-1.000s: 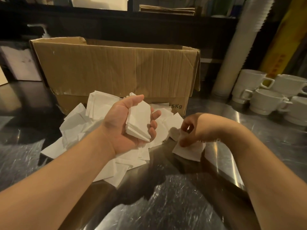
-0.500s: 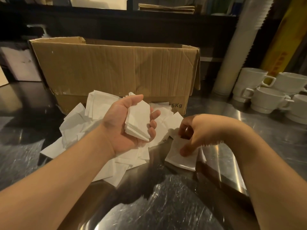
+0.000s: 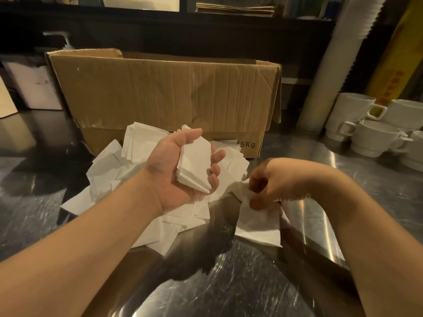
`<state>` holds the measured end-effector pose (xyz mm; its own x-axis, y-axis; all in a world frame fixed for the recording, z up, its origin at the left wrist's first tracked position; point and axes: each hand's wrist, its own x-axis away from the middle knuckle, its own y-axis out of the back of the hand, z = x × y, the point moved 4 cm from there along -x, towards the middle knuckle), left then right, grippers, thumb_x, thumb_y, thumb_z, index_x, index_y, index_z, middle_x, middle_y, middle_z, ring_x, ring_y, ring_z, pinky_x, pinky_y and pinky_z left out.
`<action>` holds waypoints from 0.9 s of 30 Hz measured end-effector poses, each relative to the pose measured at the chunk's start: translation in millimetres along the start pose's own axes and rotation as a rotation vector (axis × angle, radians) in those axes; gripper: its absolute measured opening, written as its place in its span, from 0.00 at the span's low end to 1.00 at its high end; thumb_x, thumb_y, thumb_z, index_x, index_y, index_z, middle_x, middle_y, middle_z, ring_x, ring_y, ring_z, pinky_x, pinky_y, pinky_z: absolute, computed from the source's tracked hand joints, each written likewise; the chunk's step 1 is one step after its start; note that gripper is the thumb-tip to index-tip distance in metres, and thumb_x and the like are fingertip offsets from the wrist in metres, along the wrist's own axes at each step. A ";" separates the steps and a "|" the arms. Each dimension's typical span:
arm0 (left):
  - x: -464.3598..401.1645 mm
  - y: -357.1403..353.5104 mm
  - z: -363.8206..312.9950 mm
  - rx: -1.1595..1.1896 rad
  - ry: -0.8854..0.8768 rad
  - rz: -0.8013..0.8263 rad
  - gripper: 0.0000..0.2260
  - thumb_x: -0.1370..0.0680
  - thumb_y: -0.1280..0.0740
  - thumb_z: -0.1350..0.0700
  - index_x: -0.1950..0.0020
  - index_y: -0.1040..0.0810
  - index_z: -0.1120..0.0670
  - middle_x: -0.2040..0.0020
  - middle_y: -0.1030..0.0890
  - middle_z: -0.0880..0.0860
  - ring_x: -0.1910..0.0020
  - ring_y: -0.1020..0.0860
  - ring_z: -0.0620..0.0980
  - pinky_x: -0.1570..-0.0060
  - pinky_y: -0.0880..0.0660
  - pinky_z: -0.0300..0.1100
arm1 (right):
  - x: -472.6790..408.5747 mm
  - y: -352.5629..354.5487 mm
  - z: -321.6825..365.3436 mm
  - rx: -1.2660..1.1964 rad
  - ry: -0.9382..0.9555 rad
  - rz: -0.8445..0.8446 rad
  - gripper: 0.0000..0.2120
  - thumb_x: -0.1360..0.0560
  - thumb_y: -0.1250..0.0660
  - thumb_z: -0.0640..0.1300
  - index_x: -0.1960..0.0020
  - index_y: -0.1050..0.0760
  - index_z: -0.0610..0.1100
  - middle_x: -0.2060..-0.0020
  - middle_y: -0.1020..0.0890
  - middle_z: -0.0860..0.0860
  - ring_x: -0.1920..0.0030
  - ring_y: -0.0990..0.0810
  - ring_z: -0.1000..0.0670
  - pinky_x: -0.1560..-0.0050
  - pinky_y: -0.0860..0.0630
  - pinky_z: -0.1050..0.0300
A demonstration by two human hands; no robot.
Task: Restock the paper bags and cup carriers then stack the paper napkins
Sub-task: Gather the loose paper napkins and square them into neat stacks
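My left hand (image 3: 174, 170) is palm-up above the counter, closed around a small stack of white folded napkins (image 3: 194, 167). Under and behind it a loose pile of white napkins (image 3: 109, 170) lies spread on the steel counter in front of a cardboard box (image 3: 164, 92). To the right, my right hand (image 3: 272, 181) pinches the top edge of a single napkin (image 3: 258, 223), which hangs from the fingers with its lower part resting on the counter.
The scratched steel counter (image 3: 240, 284) fills the foreground. White ceramic cups (image 3: 370, 133) stand stacked at the right, beside a tall sleeve of white paper cups (image 3: 336, 65). A dark shelf with flat brown paper items (image 3: 235, 9) runs along the back.
My right hand has drawn the single napkin away from the pile toward me and lifted its top edge. The left hand with its stack has stayed in place.
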<state>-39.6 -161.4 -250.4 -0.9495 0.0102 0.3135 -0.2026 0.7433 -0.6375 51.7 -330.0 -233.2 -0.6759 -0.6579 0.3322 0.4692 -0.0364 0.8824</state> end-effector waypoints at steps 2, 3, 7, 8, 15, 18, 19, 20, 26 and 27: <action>0.0 0.4 -0.1 0.006 0.004 0.003 0.23 0.24 0.33 0.47 0.31 0.25 0.55 0.48 0.17 0.57 0.61 0.23 0.52 0.59 0.27 0.44 | 1.4 -0.5 3.9 -0.020 0.032 -0.003 0.06 0.25 0.25 0.50 0.50 0.19 0.57 0.52 0.17 0.57 0.51 0.17 0.55 0.45 0.18 0.55; 0.4 -0.1 -0.5 0.013 0.004 0.011 0.22 0.24 0.33 0.47 0.33 0.25 0.55 0.48 0.18 0.56 0.61 0.24 0.52 0.59 0.27 0.44 | 1.4 0.7 4.5 -0.050 0.045 -0.016 0.05 0.24 0.26 0.49 0.49 0.19 0.56 0.52 0.16 0.57 0.51 0.17 0.54 0.44 0.18 0.54; 2.4 -3.2 -1.8 0.028 -0.016 0.037 0.19 0.24 0.34 0.48 0.37 0.25 0.57 0.50 0.19 0.56 0.61 0.25 0.51 0.58 0.29 0.43 | 0.1 10.4 1.9 -0.276 0.030 -0.111 0.04 0.22 0.30 0.46 0.47 0.20 0.50 0.50 0.16 0.52 0.49 0.17 0.50 0.43 0.18 0.50; 2.6 -3.1 -2.3 0.030 -0.025 0.038 0.19 0.24 0.34 0.48 0.37 0.25 0.57 0.50 0.19 0.57 0.61 0.25 0.51 0.58 0.28 0.43 | -0.8 11.2 1.1 -0.335 0.011 -0.135 0.05 0.21 0.31 0.46 0.46 0.20 0.50 0.49 0.16 0.51 0.49 0.17 0.49 0.45 0.18 0.50; 2.3 -0.5 -5.5 0.061 -0.059 0.006 0.21 0.24 0.33 0.47 0.33 0.26 0.55 0.49 0.19 0.57 0.61 0.23 0.52 0.62 0.25 0.44 | -9.2 14.9 -8.1 -0.576 -0.128 -0.366 0.11 0.22 0.29 0.43 0.40 0.21 0.47 0.46 0.18 0.50 0.45 0.19 0.46 0.43 0.21 0.49; 2.2 -0.4 -5.2 0.055 -0.055 0.006 0.21 0.23 0.33 0.47 0.34 0.26 0.56 0.49 0.18 0.57 0.61 0.23 0.52 0.62 0.25 0.44 | -8.8 15.9 -10.6 -0.621 -0.124 -0.415 0.09 0.21 0.29 0.46 0.41 0.21 0.48 0.48 0.19 0.51 0.49 0.21 0.49 0.47 0.26 0.50; 2.2 -0.4 -5.1 0.052 -0.055 0.006 0.21 0.23 0.33 0.47 0.34 0.26 0.56 0.49 0.19 0.57 0.61 0.23 0.52 0.62 0.25 0.44 | -7.6 17.2 -11.6 -0.631 -0.116 -0.435 0.09 0.21 0.29 0.47 0.42 0.22 0.48 0.49 0.19 0.51 0.49 0.21 0.49 0.47 0.26 0.49; 2.1 -0.3 -5.1 0.050 -0.057 0.007 0.21 0.23 0.34 0.47 0.34 0.26 0.56 0.49 0.19 0.57 0.61 0.24 0.52 0.62 0.26 0.44 | -5.9 18.7 -12.0 -0.649 -0.111 -0.455 0.09 0.21 0.29 0.47 0.42 0.22 0.48 0.48 0.19 0.50 0.48 0.21 0.47 0.46 0.24 0.49; 2.2 -0.4 -5.7 0.063 -0.057 0.017 0.20 0.24 0.33 0.48 0.35 0.26 0.56 0.49 0.19 0.58 0.60 0.24 0.52 0.60 0.27 0.44 | -7.8 22.0 -16.4 -0.678 -0.088 -0.568 0.08 0.21 0.29 0.47 0.42 0.22 0.49 0.48 0.19 0.50 0.46 0.20 0.47 0.53 0.21 0.56; 2.5 -0.4 -5.7 0.062 -0.059 0.011 0.20 0.23 0.33 0.48 0.35 0.26 0.56 0.49 0.19 0.58 0.60 0.24 0.52 0.60 0.27 0.44 | -12.9 21.2 -17.2 -0.521 -0.115 -0.576 0.11 0.21 0.29 0.47 0.40 0.23 0.50 0.46 0.19 0.51 0.44 0.20 0.46 0.52 0.22 0.55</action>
<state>-40.6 -157.9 -245.3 -0.9639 -0.0222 0.2653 -0.2044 0.7002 -0.6841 80.2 -335.3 -224.4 -0.9349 -0.3475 -0.0727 0.2140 -0.7150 0.6656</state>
